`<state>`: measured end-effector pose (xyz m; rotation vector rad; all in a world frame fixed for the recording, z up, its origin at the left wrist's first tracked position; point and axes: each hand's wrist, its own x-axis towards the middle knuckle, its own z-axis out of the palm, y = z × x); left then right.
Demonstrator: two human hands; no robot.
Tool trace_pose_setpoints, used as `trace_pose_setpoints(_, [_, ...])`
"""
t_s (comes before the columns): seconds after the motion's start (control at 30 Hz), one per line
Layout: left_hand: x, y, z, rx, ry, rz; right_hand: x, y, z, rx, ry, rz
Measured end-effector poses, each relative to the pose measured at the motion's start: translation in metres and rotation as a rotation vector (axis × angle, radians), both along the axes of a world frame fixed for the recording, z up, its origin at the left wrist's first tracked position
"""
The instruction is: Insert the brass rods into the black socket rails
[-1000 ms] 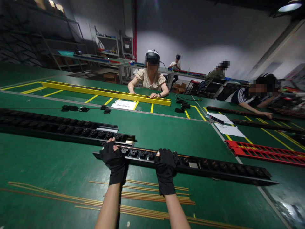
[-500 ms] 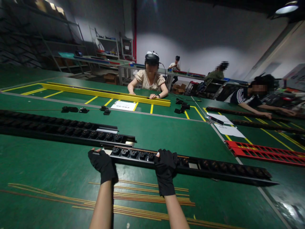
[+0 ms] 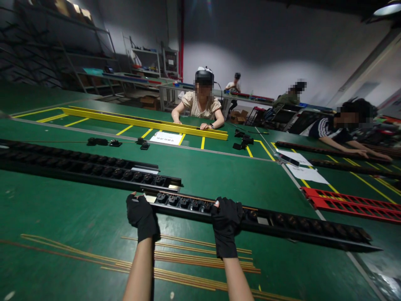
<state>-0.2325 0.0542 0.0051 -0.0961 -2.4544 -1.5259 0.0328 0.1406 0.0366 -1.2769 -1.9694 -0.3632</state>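
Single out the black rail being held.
The nearest black rail: left hand at its left end, right hand across it; neither touches the other black rails.

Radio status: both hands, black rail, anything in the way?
Right hand gripping black rail; left hand at left end. Rail on green table. Second rail close behind left end.

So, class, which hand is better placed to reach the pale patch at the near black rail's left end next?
Likely the left hand: it sits at that end, beside the pale patch; the right hand lies across the black rail farther along.
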Motion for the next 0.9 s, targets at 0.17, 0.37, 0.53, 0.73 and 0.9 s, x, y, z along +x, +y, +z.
trace_pose_setpoints(0.17, [0.022, 0.005, 0.011, 0.000, 0.180, -0.039, -0.001, 0.002, -0.008, 0.047, 0.021, 0.013])
trace_pose_setpoints(0.37, [0.068, 0.025, 0.020, 0.007, 0.691, -0.590, -0.001, 0.004, -0.025, 0.130, 0.059, 0.006])
trace_pose_setpoints(0.53, [0.114, 0.032, 0.020, -0.041, 0.753, -0.730, -0.001, 0.006, -0.028, 0.135, 0.065, 0.025])
trace_pose_setpoints(0.73, [0.155, 0.036, 0.002, -0.205, 0.837, -0.872, 0.002, 0.005, -0.026, 0.114, 0.016, -0.003])
trace_pose_setpoints(0.9, [0.155, 0.039, -0.006, -0.202, 0.876, -0.831, -0.003, -0.004, -0.017, 0.080, -0.049, -0.018])
